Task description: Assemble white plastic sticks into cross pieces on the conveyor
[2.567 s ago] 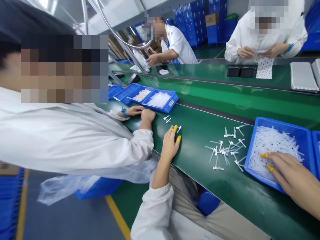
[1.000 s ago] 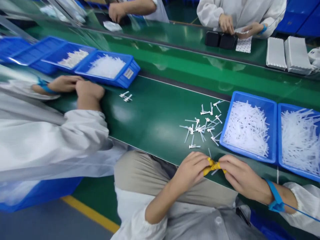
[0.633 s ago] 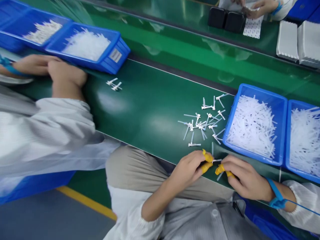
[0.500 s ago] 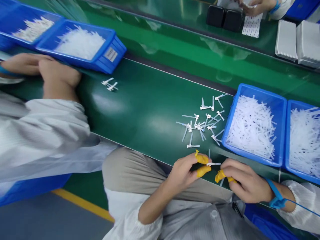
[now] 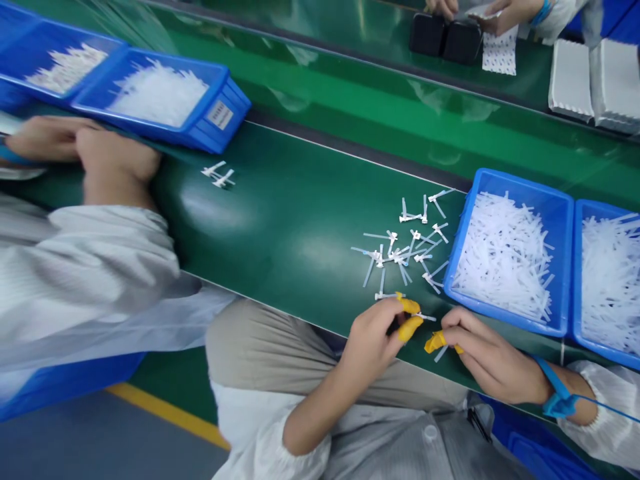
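Note:
My left hand (image 5: 377, 337), with yellow covers on thumb and forefinger, pinches a small white piece (image 5: 424, 317) that carries a thin translucent strip. Just right of it, my right hand (image 5: 487, 353) also wears yellow finger covers. Its fingers are pressed together on a translucent strip (image 5: 441, 353) that points down and left. The two hands are apart, over the front edge of the green table (image 5: 300, 220). Behind them lie several white pieces with strips (image 5: 400, 255), spread in a loose group beside a blue bin (image 5: 564, 267) full of translucent strips.
A second blue bin (image 5: 576, 267) adjoins on the right. At the left a co-worker's hands (image 5: 117, 153) are near two more bins (image 5: 220, 123); a few pieces (image 5: 219, 175) lie nearby. Across the bench are another person's hands (image 5: 505, 13), black boxes (image 5: 463, 41) and white stacks (image 5: 573, 80).
My left hand has shifted slightly right, and the piece in it has tilted. My right hand has turned a little; its strip now shows more clearly. Across the bench, a person's second hand has appeared.

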Motion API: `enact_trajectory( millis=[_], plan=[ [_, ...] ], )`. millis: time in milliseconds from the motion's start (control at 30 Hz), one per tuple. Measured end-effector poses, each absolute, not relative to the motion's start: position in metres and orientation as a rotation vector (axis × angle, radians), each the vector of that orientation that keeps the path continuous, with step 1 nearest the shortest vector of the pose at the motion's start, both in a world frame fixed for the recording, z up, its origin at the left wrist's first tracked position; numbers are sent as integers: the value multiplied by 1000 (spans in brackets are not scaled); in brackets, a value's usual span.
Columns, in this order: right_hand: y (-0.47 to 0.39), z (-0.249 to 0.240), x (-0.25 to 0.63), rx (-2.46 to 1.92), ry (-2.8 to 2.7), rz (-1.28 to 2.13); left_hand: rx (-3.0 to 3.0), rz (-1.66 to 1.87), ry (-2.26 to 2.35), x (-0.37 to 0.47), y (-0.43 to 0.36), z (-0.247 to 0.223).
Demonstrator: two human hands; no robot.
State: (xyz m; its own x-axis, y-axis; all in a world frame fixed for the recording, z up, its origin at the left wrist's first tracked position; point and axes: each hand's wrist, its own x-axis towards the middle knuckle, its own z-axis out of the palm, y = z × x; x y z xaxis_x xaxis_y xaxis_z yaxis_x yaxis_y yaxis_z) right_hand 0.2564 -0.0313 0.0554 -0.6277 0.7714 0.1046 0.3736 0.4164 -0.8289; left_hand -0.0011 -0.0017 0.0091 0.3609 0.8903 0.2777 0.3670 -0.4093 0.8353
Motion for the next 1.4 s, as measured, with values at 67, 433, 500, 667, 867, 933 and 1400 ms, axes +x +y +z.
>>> enact_trajectory(
  millis=[67,433,500,667,867,933,1400],
  plan=[
    [-31,55,256,-964,-2199,1119,2092,979,1066,3,-1,8],
    [-37,46,255,-1044,-2211,906,2235,828,899,-9,5,10],
    [-39,44,253,-1082,-2275,832,2252,806,893,-9,5,9],
    [-44,39,249,-1177,-2422,696,2237,787,924,-7,5,11],
    [-47,43,250,-1264,-2377,790,2247,840,928,-5,5,13],
    [-46,46,251,-1222,-2315,841,2258,839,919,-4,5,13],
    [-44,43,256,-1132,-2095,875,2265,819,860,-4,5,13]
  ],
)
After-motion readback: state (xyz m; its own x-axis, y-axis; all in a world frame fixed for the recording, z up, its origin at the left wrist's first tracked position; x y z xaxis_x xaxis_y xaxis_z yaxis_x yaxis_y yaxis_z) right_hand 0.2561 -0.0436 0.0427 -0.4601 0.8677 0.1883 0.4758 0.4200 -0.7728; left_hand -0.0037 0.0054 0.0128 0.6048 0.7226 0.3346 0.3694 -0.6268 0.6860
